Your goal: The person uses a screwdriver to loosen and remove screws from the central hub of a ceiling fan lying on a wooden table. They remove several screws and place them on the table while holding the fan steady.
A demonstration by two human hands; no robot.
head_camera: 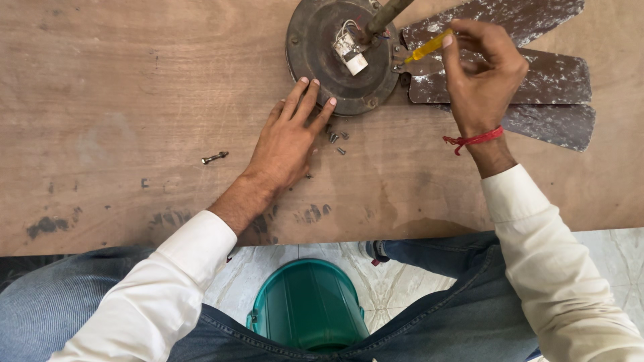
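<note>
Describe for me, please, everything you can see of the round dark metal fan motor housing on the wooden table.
The round dark metal fan motor housing lies flat at the table's far edge, its rusty brown face up and its top cut off by the frame. A small white block with thin wires sits near its centre beside a metal rod rising out of view. Speckled dark blades fan out from its right side. The left hand rests its fingertips on the lower rim; the right hand holds a yellow-handled screwdriver to its right edge.

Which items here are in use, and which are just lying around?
In use: fan motor housing under the left hand; yellow screwdriver in the right hand; fan blades; small screws.
Lying about: lone bolt; green bucket.
</note>
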